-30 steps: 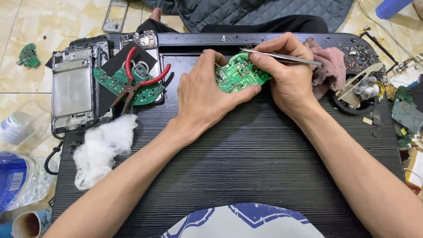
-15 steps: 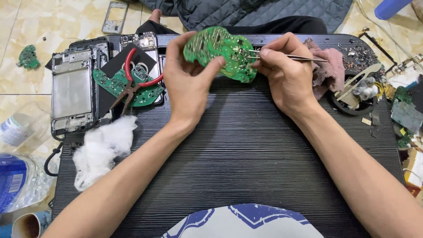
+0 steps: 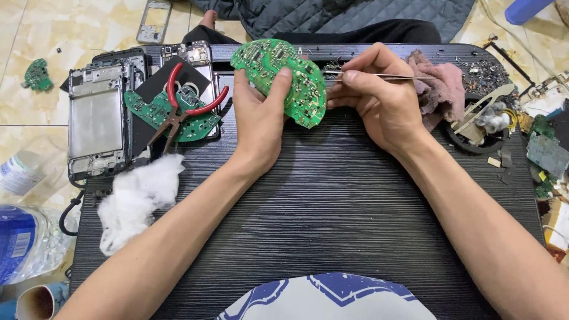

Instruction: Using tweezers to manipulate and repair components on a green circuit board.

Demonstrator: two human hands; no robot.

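Note:
My left hand [image 3: 261, 121] grips a green, roughly round circuit board [image 3: 281, 77], lifted off the black ribbed table [image 3: 332, 225] with its component face turned toward me. Its thumb lies across the board's middle. My right hand [image 3: 379, 98] pinches thin metal tweezers [image 3: 385, 76], held level, with the tips at the board's right edge.
Red-handled pliers [image 3: 178, 109] lie on another green board [image 3: 157, 112] at the left, next to a stripped phone frame [image 3: 95, 121]. White cotton wadding [image 3: 133, 198] sits below them. A pink rag [image 3: 441, 86] and loose electronic scrap [image 3: 533, 136] crowd the right side. Plastic bottles [image 3: 24, 237] lie on the floor.
My left hand raised the circuit board off the table and turned it upright toward me. My right hand followed, keeping the tweezers at the board's edge.

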